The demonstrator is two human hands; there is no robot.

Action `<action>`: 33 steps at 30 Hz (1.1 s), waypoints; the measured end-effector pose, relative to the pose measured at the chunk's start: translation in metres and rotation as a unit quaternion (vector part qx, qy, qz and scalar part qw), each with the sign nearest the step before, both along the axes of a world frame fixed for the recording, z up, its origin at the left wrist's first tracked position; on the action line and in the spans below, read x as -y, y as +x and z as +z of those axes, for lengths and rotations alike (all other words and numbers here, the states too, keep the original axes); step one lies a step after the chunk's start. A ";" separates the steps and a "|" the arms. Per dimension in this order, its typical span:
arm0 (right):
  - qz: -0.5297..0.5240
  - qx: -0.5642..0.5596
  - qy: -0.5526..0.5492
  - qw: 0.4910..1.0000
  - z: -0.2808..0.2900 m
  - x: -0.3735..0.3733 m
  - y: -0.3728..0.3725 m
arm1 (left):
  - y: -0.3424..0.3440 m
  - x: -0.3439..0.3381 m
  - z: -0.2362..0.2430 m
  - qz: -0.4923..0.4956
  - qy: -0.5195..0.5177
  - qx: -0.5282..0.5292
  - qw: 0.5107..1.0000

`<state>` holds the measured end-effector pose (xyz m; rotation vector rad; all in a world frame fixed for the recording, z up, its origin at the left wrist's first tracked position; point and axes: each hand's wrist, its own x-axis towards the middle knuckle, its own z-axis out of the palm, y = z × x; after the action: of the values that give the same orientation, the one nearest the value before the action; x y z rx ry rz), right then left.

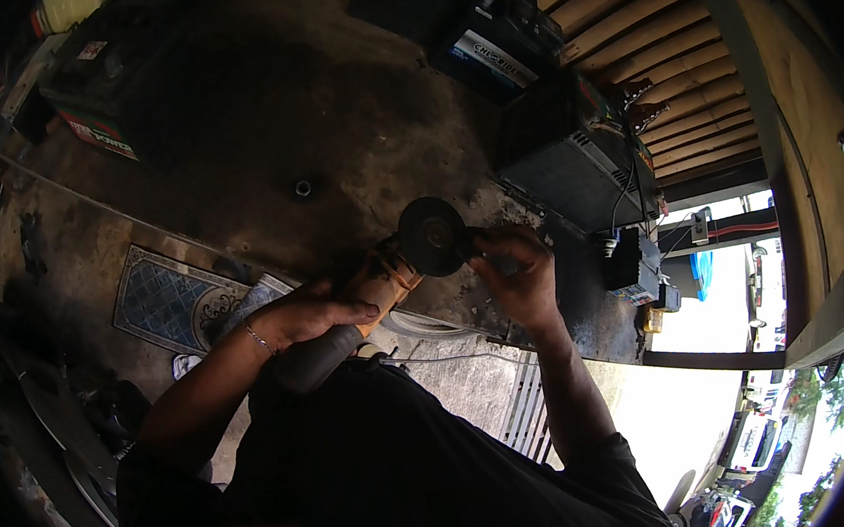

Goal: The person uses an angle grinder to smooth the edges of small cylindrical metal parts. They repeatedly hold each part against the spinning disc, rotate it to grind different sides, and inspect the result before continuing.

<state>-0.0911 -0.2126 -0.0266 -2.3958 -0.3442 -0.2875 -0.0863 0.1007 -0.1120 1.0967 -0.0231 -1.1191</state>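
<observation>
Angle grinder [382, 293], centre frame, dark disc [430, 237] showing! Black batteries [494, 54] crowd the upper right; a small ring [302, 188] lies left of the disc. Left hand [298, 319] curls round the body; right hand [517, 273] bends its fingers at the disc's edge, whether pinching I can't tell.

Wooden slats [658, 32] at upper right; bright daylight [732, 312] below; patterned mat [166, 296] on concrete floor [462, 375].

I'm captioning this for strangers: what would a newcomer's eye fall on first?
Probably the orange grinder in the left hand, at the centre, with the right hand at its dark disc. Then the glaring sunlit ground at lower right, and the blue patterned mat left of centre.
</observation>
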 end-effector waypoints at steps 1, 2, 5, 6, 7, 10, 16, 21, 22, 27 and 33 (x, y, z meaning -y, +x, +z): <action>0.001 0.005 -0.006 1.000 0.001 0.000 0.000 | 0.000 0.000 0.000 0.003 -0.004 0.009 1.000; 0.001 0.002 -0.007 1.000 0.001 0.000 0.000 | 0.000 0.000 0.001 0.003 -0.006 0.009 1.000; 0.005 -0.003 -0.015 1.000 0.004 0.000 -0.001 | 0.001 -0.001 0.001 -0.002 -0.012 0.016 1.000; 0.007 -0.007 -0.016 1.000 0.005 0.000 0.000 | 0.001 -0.001 0.001 -0.007 -0.011 0.012 1.000; 0.010 -0.008 -0.021 1.000 0.006 0.000 0.000 | 0.001 -0.001 0.001 -0.003 -0.009 0.027 1.000; 0.023 -0.026 -0.037 0.999 0.011 0.001 0.001 | 0.001 -0.001 0.002 -0.002 0.003 0.036 0.999; 0.040 -0.043 -0.053 0.997 0.022 0.001 0.006 | 0.002 -0.001 0.001 -0.009 0.020 0.032 0.999; 0.058 -0.053 -0.069 0.994 0.032 -0.002 0.010 | 0.003 -0.001 -0.001 -0.013 0.010 0.039 0.999; 0.061 -0.061 -0.070 0.994 0.034 -0.003 0.011 | 0.003 -0.002 -0.001 -0.011 0.013 0.048 0.999; 0.107 -0.065 -0.112 0.986 0.042 -0.002 0.022 | 0.003 -0.001 -0.001 -0.006 0.011 0.016 1.000; 0.140 -0.074 -0.131 0.979 0.047 -0.003 0.031 | 0.004 -0.001 -0.001 -0.010 0.010 0.017 1.000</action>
<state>-0.0604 -0.2092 0.0203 -2.5641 -0.6772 0.0712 -0.0825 0.1021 -0.1133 1.1351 -0.0498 -1.1204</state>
